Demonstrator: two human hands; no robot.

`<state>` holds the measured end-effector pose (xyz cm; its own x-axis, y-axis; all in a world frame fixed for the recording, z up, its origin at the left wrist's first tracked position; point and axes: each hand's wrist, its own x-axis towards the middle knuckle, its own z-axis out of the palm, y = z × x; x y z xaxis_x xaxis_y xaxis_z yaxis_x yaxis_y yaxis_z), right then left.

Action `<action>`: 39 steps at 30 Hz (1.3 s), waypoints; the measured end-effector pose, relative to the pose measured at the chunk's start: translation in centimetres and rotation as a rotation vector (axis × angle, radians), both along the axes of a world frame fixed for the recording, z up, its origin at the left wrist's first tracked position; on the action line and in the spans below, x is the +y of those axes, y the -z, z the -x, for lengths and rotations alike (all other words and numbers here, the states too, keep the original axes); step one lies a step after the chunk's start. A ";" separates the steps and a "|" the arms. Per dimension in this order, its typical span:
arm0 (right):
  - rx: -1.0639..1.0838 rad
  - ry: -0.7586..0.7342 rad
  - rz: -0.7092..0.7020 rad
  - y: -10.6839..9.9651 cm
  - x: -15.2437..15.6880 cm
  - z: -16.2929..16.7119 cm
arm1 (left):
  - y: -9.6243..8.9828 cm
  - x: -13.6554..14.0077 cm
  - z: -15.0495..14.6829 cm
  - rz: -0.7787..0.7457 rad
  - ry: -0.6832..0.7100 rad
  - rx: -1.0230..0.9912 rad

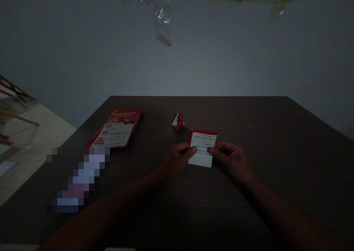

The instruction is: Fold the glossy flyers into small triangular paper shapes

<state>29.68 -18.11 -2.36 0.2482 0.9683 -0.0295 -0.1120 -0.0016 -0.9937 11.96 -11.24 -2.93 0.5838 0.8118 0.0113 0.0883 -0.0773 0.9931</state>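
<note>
A sheet of printed paper (201, 151), white with dark text and a red strip along its far edge, is held between my two hands above the table. My left hand (178, 157) pinches its left edge, thumb on top. At the right edge my right hand (229, 155) grips it in the same way, with the thumb over the text. Fingers beneath the paper are hidden. Just beyond my left hand stands a small folded paper shape (179, 121), pointed and red and white.
A stack of red and white printed leaflets (117, 129) lies at the table's left. Nearer me is a pixelated patch. The dark table (249, 114) meets a grey wall (193, 66) with clear plastic (163, 22) on it. Wooden furniture legs (19, 117) show at far left.
</note>
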 end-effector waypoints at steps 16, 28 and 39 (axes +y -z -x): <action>0.002 0.015 -0.030 0.4 -0.1 -0.2 | -0.4 0.1 -0.1 0.211 0.094 0.048; -0.263 0.271 -0.215 1.1 0.6 -1.4 | 0.2 0.7 0.0 0.408 0.086 -0.071; -0.951 0.069 -0.563 0.5 0.3 -1.8 | 0.1 1.8 0.3 0.713 0.241 -0.143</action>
